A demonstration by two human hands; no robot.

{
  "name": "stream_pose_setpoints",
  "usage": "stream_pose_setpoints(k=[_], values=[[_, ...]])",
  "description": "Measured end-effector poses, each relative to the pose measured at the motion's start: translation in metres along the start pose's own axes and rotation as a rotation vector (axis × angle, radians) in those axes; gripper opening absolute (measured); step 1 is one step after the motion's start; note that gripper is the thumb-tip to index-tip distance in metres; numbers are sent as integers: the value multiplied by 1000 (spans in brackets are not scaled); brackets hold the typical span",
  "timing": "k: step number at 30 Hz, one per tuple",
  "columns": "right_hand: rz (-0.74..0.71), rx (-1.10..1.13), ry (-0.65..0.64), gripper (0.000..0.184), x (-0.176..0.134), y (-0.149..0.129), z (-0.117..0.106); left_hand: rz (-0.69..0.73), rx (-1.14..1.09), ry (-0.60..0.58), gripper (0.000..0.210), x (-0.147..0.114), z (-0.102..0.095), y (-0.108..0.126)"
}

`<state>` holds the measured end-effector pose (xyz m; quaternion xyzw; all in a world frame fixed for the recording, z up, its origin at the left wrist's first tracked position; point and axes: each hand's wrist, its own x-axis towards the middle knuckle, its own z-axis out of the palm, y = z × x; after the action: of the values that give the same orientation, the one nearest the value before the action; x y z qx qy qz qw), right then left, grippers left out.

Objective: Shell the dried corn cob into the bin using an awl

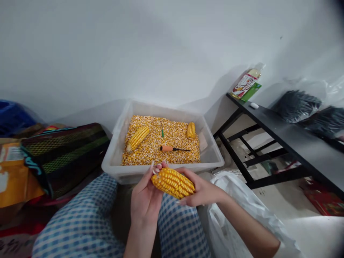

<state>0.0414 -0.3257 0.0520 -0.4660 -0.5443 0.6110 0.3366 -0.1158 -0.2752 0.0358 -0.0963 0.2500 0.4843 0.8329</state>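
Note:
An ear of corn (173, 182), full of yellow kernels, is held over my lap just in front of a white plastic bin (161, 169). My right hand (197, 188) wraps round its right end, thumb below and fingers above. At the other end, my left hand (147, 190) has its fingers curled against the tip; a pale strip shows at the fingertips, too small to name. Loose corn kernels (150, 152) cover the bin's floor. On them lie a second ear (138, 138), a third ear (190, 130), an orange-handled screwdriver (167, 148) and a small green-handled tool (162, 132).
To the right stands a black bench (290, 132) with a bottle (245, 84) and black bundles in clear plastic (297, 105). A white plastic bag (228, 222) sits by my right leg. A dark mesh bag (67, 157) and an orange box (13, 172) lie left.

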Motion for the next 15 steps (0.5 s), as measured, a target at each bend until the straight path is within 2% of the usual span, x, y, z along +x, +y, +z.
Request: stream_pose_setpoints(k=[6,9,12,15], values=[[12,245,15,64,21,7,13,128,81,-111,18,11,2,11],[94,347,28,62,27,5,19,366,161,-197,18,22,3,12],[119,380,28,59,26,2,15,620,506,-379,20,31,-1,20],[128,365,17,61,19,-1,3,806,897,-494,19,33,-7,37]])
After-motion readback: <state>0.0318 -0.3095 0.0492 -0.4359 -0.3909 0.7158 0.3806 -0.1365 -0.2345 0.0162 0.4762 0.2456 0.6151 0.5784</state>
